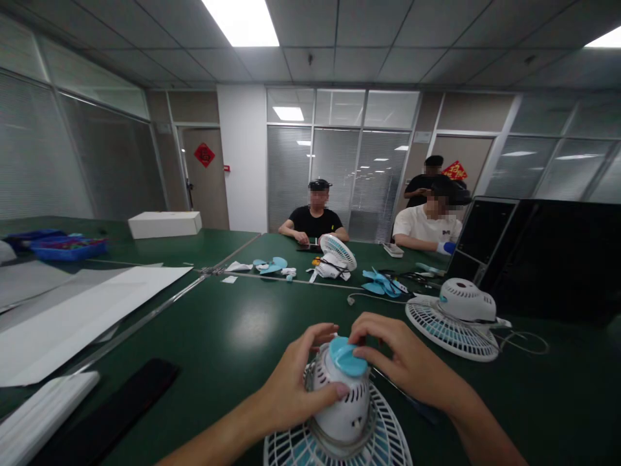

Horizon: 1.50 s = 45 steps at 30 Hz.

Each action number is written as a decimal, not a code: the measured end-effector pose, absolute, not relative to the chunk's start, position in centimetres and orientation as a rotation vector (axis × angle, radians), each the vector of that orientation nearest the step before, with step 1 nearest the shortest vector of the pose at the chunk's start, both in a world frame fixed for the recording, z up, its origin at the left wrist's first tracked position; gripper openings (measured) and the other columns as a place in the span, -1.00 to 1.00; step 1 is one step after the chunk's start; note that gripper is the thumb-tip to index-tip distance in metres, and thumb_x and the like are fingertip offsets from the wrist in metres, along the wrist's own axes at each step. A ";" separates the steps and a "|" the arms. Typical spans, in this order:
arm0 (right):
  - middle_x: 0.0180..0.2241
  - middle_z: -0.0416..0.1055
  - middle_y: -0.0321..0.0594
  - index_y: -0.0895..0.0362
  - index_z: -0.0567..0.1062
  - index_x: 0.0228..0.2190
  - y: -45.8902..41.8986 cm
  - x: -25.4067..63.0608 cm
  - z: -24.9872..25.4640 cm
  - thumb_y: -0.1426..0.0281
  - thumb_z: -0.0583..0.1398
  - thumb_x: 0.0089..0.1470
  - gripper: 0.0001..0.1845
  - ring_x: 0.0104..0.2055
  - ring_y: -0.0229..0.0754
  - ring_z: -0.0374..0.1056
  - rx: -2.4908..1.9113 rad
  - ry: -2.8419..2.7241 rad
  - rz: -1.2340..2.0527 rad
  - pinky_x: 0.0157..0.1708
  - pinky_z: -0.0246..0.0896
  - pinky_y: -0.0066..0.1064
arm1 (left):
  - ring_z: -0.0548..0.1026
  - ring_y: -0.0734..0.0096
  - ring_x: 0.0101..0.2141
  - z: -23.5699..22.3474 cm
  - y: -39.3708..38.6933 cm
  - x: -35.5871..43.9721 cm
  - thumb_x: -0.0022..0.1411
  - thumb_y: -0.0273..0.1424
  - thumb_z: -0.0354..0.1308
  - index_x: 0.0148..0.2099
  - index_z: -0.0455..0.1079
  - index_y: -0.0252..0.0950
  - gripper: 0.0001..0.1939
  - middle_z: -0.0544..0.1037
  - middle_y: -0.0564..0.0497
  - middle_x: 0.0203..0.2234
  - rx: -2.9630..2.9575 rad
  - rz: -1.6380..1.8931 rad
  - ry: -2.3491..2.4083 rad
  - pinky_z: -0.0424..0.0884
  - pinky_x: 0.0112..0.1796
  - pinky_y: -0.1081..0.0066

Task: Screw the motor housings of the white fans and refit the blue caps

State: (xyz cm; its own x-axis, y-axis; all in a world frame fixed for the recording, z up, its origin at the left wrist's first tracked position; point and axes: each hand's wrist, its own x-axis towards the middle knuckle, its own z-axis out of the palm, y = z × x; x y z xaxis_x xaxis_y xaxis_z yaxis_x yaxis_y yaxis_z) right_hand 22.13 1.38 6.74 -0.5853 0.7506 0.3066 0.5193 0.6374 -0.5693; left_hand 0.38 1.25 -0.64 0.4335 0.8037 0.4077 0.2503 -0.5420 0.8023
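Note:
A small white fan [342, 401] lies face down on the green table in front of me, its motor housing pointing up and its round grille [388, 427] underneath. A grey cord is wound around the base of the housing. My left hand [298, 378] wraps the housing from the left, thumb across its front. On top sits a light blue knob [348, 356]. My right hand [392, 353] grips this knob with thumb and fingers from the right. Under my right forearm lies a thin dark tool, partly hidden, its kind unclear.
Another white fan [451, 323] lies face down at right, beside a black monitor [553, 259]. Farther back are a third fan [334, 259] and blue fan blades [381, 283]. White sheets [97, 310], a white box [165, 224] and a blue tray [68, 248] are at left. Several people are across the table.

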 end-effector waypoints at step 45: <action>0.11 0.30 0.04 0.16 0.23 0.18 1.0 21.0 -0.1 0.05 0.45 -0.36 0.10 0.11 0.10 0.26 -1.051 -2.022 0.846 0.11 0.14 -0.05 | 0.43 0.17 0.04 0.2 1.1 1.5 0.30 -0.30 0.10 0.11 0.45 -0.15 -0.65 0.48 -0.10 0.01 2.097 1.170 0.856 0.36 0.07 0.16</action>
